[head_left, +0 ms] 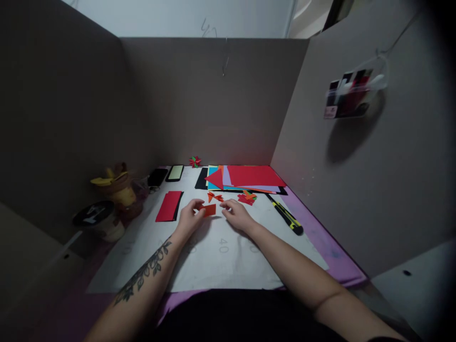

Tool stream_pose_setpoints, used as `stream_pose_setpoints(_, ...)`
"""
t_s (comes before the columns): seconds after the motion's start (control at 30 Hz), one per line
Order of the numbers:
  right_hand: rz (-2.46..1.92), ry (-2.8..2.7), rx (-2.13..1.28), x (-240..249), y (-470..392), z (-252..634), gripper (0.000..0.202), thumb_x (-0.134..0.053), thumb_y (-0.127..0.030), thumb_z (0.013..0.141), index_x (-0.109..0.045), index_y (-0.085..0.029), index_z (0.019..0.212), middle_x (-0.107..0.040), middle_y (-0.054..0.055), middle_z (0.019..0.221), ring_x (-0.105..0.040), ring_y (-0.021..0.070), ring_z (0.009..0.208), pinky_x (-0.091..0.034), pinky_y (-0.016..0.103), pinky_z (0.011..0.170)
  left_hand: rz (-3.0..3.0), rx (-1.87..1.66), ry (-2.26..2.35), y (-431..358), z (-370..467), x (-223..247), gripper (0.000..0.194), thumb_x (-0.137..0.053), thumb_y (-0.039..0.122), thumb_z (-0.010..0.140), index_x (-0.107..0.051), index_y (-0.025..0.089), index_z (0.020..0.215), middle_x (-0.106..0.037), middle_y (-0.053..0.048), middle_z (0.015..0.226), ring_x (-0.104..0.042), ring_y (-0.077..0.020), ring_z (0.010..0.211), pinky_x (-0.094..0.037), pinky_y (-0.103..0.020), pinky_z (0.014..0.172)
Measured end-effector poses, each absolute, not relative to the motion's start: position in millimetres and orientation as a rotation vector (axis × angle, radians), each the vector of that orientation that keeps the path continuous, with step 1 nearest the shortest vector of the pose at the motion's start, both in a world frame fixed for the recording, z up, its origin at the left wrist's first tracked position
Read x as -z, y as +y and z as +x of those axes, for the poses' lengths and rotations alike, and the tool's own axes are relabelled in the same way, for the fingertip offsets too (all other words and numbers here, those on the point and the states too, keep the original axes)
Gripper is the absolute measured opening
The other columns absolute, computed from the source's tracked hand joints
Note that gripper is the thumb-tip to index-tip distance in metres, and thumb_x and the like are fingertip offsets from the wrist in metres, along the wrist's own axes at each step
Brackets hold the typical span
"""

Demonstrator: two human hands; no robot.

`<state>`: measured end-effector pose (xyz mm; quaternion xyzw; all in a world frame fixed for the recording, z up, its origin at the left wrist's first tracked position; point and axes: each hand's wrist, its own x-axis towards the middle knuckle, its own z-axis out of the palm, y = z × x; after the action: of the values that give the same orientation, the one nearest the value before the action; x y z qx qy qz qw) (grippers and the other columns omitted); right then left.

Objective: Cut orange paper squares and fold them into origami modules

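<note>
My left hand pinches the left end of a small orange paper piece above the white mat. Just right of that piece is my right hand, its fingers curved and apart, with a small gap to the paper. Behind the hands lie small folded orange pieces. A little pile of red, orange and green pieces sits behind my right hand. Red paper strips, with black ones beneath, lie left of my left hand.
Large coloured sheets lie at the back. A black and yellow cutter rests on the right. Phones, a paper star and a lidded tub stand or lie left. Grey panels enclose the table; a bag hangs right.
</note>
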<state>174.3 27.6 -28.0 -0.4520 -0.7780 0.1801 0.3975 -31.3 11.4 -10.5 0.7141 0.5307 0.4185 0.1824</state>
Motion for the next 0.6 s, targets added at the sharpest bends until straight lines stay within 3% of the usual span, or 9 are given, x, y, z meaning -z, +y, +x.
stream_pose_setpoints(0.07,-1.181,-1.950,-0.371,18.9,28.3,182.0,0.020,-0.050,-0.020,0.080,-0.062,-0.019,0.096,-0.063,0.006,0.096,-0.057,0.0170,0.085,-0.046,0.031,0.081,2.219,-1.268,1.397,6.8,-32.9,2.4,0.015,-0.049,0.022,0.081,-0.062,0.019,0.088,-0.066,-0.005,0.088,-0.059,-0.0176,0.085,-0.044,-0.030,0.077)
stream_pose_setpoints(0.13,-1.324,-1.860,-0.242,9.7,32.6,207.9,0.022,-0.048,-0.024,0.082,-0.063,-0.018,0.097,-0.063,0.007,0.098,-0.057,0.0186,0.091,-0.044,0.032,0.084,2.448,-1.106,1.255,2.3,-35.1,-4.9,0.014,-0.052,0.026,0.081,-0.065,0.020,0.081,-0.066,-0.005,0.082,-0.058,-0.0183,0.082,-0.042,-0.032,0.080)
stream_pose_setpoints(0.3,-2.042,-1.607,0.000,10.8,46.0,314.6,0.035,-0.051,-0.035,0.080,-0.062,-0.015,0.107,-0.061,0.015,0.105,-0.055,0.0265,0.102,-0.041,0.038,0.088,2.501,-0.850,1.118,1.1,-39.7,-6.7,0.019,-0.050,0.025,0.084,-0.068,0.019,0.083,-0.068,-0.005,0.082,-0.059,-0.0170,0.081,-0.043,-0.029,0.077)
stream_pose_setpoints(0.4,-2.387,-1.560,-0.112,24.4,50.1,362.8,0.047,-0.059,-0.044,0.073,-0.060,-0.013,0.110,-0.061,0.019,0.105,-0.057,0.0306,0.100,-0.043,0.040,0.082,2.417,-0.747,1.019,5.0,-39.9,-0.7,0.023,-0.046,0.021,0.086,-0.069,0.019,0.088,-0.068,-0.005,0.087,-0.060,-0.0149,0.082,-0.045,-0.026,0.077)
stream_pose_setpoints(0.6,-2.430,-1.649,-0.351,33.5,47.7,379.3,0.062,-0.074,-0.050,0.055,-0.060,-0.014,0.104,-0.062,0.017,0.100,-0.062,0.0272,0.086,-0.047,0.034,0.069,2.397,-0.435,0.884,7.1,-39.9,3.3,0.027,-0.049,0.036,0.086,-0.072,0.024,0.095,-0.065,-0.006,0.092,-0.059,-0.0150,0.082,-0.046,-0.026,0.077)
